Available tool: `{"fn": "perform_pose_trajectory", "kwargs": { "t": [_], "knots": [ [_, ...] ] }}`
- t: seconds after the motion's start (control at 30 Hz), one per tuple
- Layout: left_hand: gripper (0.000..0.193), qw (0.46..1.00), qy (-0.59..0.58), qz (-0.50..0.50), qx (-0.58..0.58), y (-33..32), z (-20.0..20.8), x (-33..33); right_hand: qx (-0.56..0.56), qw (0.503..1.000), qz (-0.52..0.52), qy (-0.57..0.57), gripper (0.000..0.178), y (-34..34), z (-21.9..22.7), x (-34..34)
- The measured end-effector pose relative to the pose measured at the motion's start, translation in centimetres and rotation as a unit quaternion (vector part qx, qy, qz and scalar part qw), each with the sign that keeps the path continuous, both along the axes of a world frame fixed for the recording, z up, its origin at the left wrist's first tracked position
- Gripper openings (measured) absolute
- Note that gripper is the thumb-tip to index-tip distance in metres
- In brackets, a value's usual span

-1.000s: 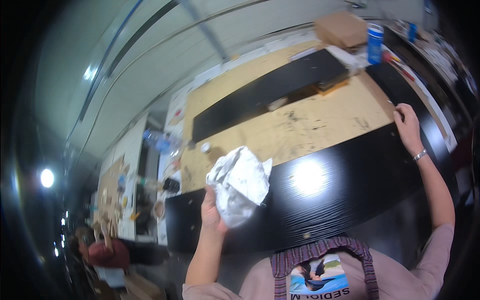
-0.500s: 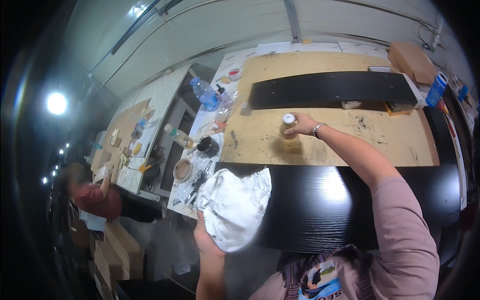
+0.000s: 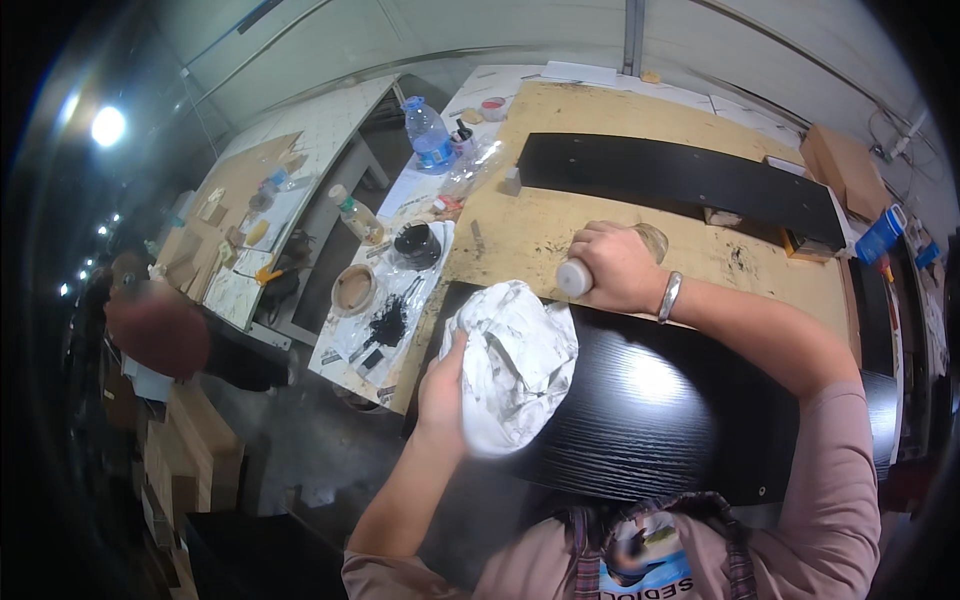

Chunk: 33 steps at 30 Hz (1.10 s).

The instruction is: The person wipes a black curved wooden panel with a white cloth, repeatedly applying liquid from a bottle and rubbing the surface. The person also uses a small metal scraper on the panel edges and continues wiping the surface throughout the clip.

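While my left hand (image 3: 440, 385) grips the crumpled white rag (image 3: 515, 365) over the near black board (image 3: 690, 400), my right hand (image 3: 615, 265) is clenched around a small bottle (image 3: 574, 277) at the board's far edge. I'd tip it slowly, dosing the rag sparingly.

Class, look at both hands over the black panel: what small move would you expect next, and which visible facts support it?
Probably the right hand tips the small bottle toward the white cloth. That hand grips the bottle on its side, white cap pointing at the cloth, which the left hand holds bunched above the near black panel. The cap seems on, so it may need opening first.
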<state>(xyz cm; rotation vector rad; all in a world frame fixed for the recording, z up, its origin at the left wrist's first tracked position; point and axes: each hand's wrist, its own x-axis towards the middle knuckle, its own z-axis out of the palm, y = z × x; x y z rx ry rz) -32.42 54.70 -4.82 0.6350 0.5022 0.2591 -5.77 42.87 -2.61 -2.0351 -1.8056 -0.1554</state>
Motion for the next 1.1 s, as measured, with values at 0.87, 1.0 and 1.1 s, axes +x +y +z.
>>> {"fn": "perform_pose_trajectory", "kwargs": {
  "t": [0.87, 1.0, 1.1],
  "knots": [
    [0.052, 0.998, -0.036, 0.059, -0.011, -1.7, 1.1, -2.8, 0.0, 0.997, -0.004, -0.072, 0.02, 1.8, 0.8, -1.7],
    [0.049, 0.941, -0.079, 0.239, 0.228, 1.9, 4.9, -9.7, 0.007, 0.975, -0.137, 0.174, 0.037, 2.3, -2.1, 3.0],
    [0.038, 0.845, 0.088, 0.207, 0.486, 1.8, 7.9, -11.2, -0.018, 0.921, -0.192, 0.338, 0.047, 1.8, -5.6, 6.0]
  ]
}}
